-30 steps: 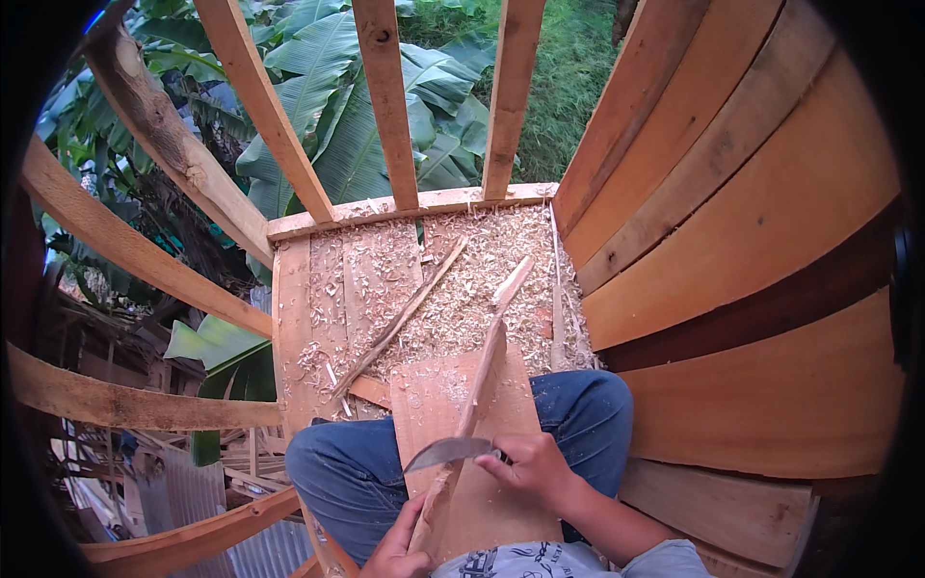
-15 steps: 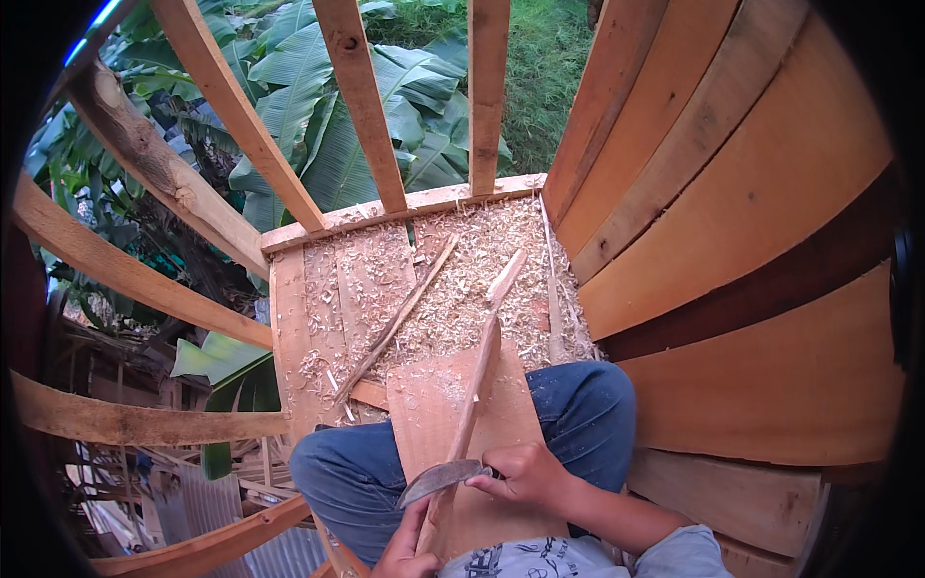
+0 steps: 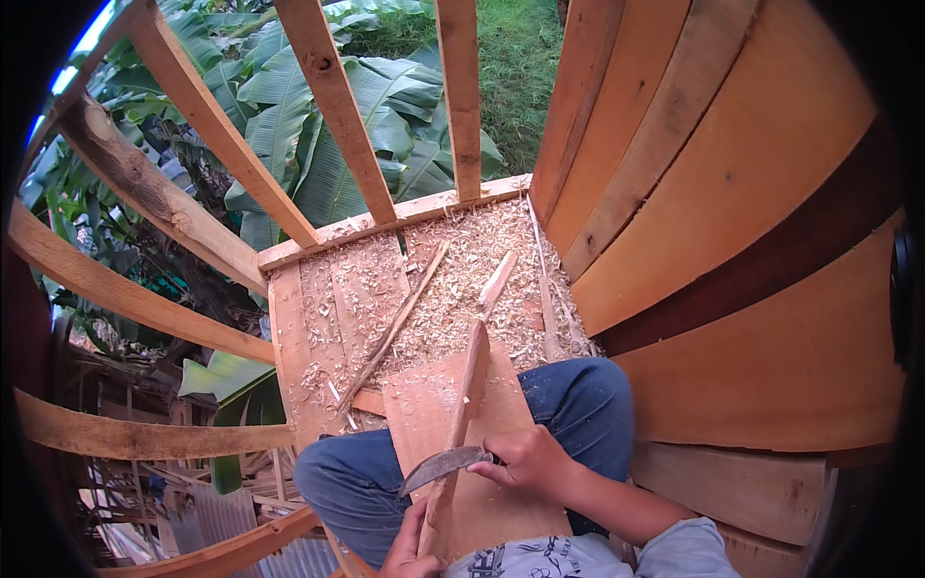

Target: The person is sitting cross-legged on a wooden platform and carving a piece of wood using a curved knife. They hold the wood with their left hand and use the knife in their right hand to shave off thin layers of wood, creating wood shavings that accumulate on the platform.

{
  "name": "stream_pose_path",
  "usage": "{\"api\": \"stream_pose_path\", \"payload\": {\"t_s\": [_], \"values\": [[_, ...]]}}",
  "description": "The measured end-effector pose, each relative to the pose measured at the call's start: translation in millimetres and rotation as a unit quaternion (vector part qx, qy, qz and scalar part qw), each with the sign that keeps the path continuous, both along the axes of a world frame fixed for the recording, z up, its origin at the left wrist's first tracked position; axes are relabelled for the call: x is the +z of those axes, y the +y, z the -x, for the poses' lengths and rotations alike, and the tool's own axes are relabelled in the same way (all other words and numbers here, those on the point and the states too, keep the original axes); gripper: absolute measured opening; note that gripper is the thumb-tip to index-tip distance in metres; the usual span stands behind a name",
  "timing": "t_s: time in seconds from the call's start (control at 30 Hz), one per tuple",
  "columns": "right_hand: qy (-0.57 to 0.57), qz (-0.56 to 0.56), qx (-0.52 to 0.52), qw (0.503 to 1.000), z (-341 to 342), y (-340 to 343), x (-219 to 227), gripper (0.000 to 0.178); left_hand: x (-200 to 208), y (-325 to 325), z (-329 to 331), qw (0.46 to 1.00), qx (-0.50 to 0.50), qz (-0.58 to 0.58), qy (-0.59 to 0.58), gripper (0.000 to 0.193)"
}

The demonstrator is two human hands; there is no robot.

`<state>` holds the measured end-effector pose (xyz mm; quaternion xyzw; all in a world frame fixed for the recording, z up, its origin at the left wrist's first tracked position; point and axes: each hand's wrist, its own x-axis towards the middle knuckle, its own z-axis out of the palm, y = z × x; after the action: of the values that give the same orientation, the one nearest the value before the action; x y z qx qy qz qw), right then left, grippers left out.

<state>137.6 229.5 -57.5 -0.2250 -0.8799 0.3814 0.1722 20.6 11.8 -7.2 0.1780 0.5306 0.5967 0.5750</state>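
Observation:
In my right hand (image 3: 525,464) is the handle of a knife with a broad curved blade (image 3: 436,467), fingers closed round it. The blade lies across a long, narrow wooden stick (image 3: 466,400), touching its near part. My left hand (image 3: 410,547) grips the near end of that stick, close to my shirt; the lower edge of the picture cuts part of this hand off. Beneath the stick a wide flat board (image 3: 506,414) rests over my legs. The stick slants away from me, its far end beyond the board's far edge.
Wood shavings (image 3: 462,250) cover the plank floor (image 3: 318,318). A thin strip of wood (image 3: 400,323) and a short pale piece (image 3: 498,279) lie among them. Spaced slats (image 3: 337,96) stand ahead and left, with banana leaves beyond. Close-set wooden boards (image 3: 713,183) wall the right side.
The knife has moved a little forward along the stick, away from my left hand. The view has turned slightly. Both hands keep their holds.

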Motion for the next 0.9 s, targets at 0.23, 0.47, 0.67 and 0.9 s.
{"api": "stream_pose_path", "payload": {"t_s": [0.23, 0.47, 0.67, 0.9], "values": [[0.017, 0.016, -0.128, 0.991, 15, 18, -18, 0.049, -9, -13, 2, 0.998, -0.002, 0.054, 0.029, 0.085], [-0.014, -0.055, 0.039, 0.998, 1, -2, 2, 0.041, -14, -11, -2, 0.999, 0.010, 0.007, 0.041, 0.082], [0.002, -0.034, -0.074, 0.997, 9, 24, -19, 0.044, 2, -9, 0, 0.996, 0.001, 0.094, 0.012, 0.081], [0.026, -0.060, -0.057, 0.996, 4, 18, -13, 0.043, 6, -2, -4, 0.999, 0.019, 0.046, 0.022, 0.083]]}}
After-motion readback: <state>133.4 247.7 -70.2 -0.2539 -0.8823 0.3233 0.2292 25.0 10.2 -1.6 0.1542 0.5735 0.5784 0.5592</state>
